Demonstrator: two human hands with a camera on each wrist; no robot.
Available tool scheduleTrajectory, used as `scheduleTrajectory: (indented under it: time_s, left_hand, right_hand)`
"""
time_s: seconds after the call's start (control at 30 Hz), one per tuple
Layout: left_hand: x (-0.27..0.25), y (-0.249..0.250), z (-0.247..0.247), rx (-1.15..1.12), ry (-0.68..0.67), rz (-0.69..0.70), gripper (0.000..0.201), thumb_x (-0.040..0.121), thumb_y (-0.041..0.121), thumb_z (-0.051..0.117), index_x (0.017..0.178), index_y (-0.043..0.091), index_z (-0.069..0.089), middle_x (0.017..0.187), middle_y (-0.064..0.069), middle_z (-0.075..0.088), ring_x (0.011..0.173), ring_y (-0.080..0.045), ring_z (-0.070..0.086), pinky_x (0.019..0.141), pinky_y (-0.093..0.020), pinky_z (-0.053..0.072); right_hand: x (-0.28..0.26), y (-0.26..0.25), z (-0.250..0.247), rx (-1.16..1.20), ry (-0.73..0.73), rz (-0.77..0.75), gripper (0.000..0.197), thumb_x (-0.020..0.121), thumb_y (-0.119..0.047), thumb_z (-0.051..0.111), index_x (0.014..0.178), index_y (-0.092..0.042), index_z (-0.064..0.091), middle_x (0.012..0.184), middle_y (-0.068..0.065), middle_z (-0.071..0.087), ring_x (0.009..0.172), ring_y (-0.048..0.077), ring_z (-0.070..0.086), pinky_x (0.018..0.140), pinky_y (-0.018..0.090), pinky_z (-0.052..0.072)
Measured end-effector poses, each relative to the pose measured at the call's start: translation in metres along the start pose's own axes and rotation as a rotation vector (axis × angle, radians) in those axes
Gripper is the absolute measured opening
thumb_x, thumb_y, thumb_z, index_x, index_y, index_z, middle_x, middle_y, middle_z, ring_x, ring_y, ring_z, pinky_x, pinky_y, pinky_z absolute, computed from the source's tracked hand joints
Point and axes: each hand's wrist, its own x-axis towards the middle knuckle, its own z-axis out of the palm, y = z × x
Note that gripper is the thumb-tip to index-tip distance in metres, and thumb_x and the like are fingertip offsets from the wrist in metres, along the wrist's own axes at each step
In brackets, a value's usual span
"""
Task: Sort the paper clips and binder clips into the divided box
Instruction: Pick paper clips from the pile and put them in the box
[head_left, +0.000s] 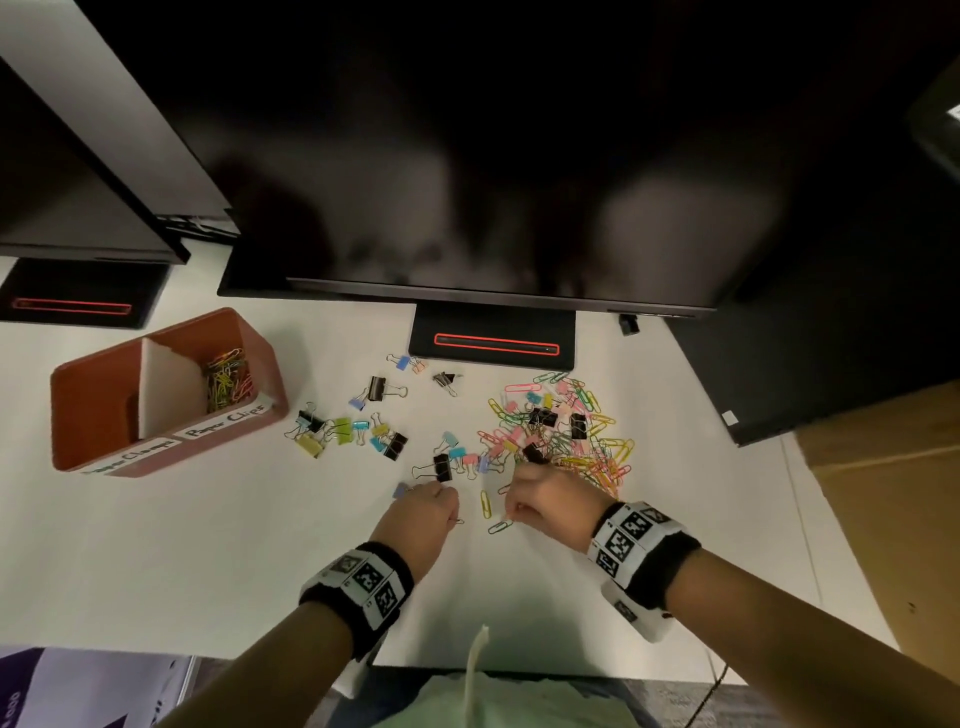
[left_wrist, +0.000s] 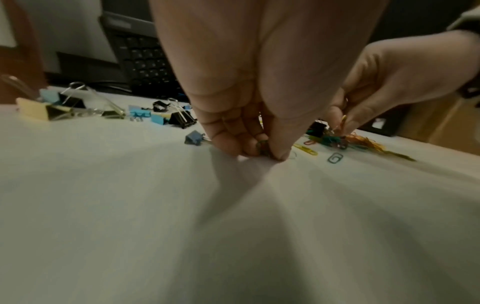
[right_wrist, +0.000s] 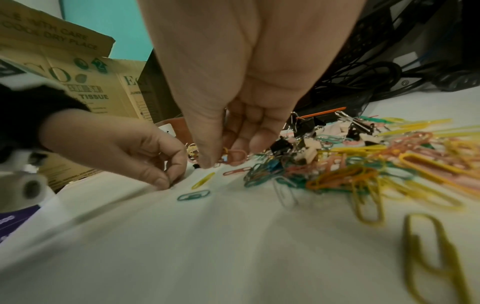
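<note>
A red-brown divided box (head_left: 93, 410) stands at the left, with several coloured paper clips (head_left: 226, 376) in its right compartment. Loose binder clips (head_left: 387, 441) lie mid-table, and a mixed pile of paper clips and binder clips (head_left: 561, 431) lies to the right. My left hand (head_left: 452, 512) pinches a small greenish paper clip (left_wrist: 262, 147) against the table, beside a blue binder clip (left_wrist: 194, 138). My right hand (head_left: 511, 512) holds a few pink and orange paper clips (right_wrist: 235, 156) at the pile's near edge. Between the hands lie a green clip (head_left: 500, 527) and a yellow clip (head_left: 485, 504).
A dark monitor on its stand (head_left: 493, 338) fills the back of the white table (head_left: 208, 571). A second stand (head_left: 72, 304) sits at the far left. A cardboard box (head_left: 883, 493) stands off the table's right side. The table's front edge is close to my body.
</note>
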Motion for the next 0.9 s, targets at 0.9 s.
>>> scheduleTrajectory:
  time_s: [0.9]
  left_hand:
    - [0.032, 0.025, -0.011, -0.155, -0.066, 0.181, 0.016, 0.088, 0.011, 0.054, 0.103, 0.012, 0.059, 0.08, 0.004, 0.053, 0.07, -0.008, 0.046, 0.073, -0.024, 0.039]
  right_hand:
    - [-0.022, 0.008, 0.029, 0.007, 0.008, 0.103, 0.021, 0.091, -0.011, 0.051, 0.104, -0.005, 0.065, 0.109, 0.016, 0.062, 0.108, 0.03, 0.052, 0.091, 0.035, 0.041]
